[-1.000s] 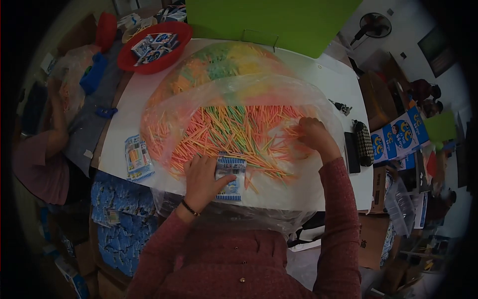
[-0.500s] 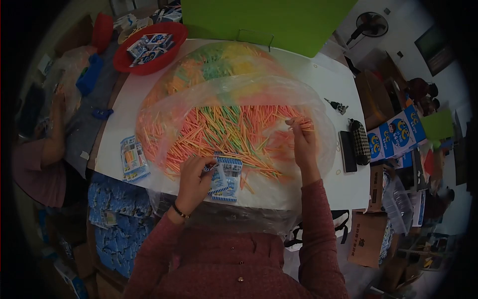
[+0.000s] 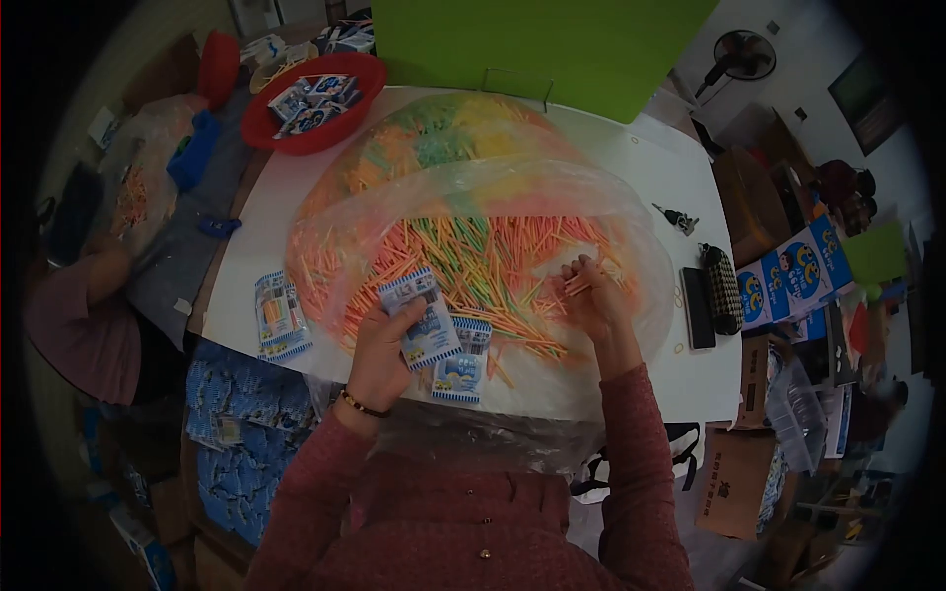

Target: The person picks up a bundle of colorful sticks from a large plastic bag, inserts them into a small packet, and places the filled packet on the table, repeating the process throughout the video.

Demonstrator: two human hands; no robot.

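Observation:
My left hand (image 3: 379, 357) grips a small blue-and-white printed packet (image 3: 426, 340), its thumb across the front. Under and beside that packet, more such packets (image 3: 460, 379) lie at the near edge of the bag. A large clear plastic bag (image 3: 473, 177) spreads over the table, with a heap of thin coloured sticks (image 3: 463, 256) in pink, orange, yellow and green showing through its opening. Over the heap's right side, my right hand (image 3: 601, 305) is closed with fingers curled around a few of the sticks; part of them is hidden by the fingers.
Filled packets (image 3: 281, 315) lie at the table's left edge. A red basin (image 3: 370, 94) of packets stands at the back left. To the right are keys (image 3: 675, 219), a phone (image 3: 698, 307) and a checked pouch (image 3: 724, 291). Another person (image 3: 84, 325) sits at the left.
My left hand has picked up a packet and raised it, front facing up. My right hand has come down and nearer, still with sticks in its fingers. The view has shifted slightly.

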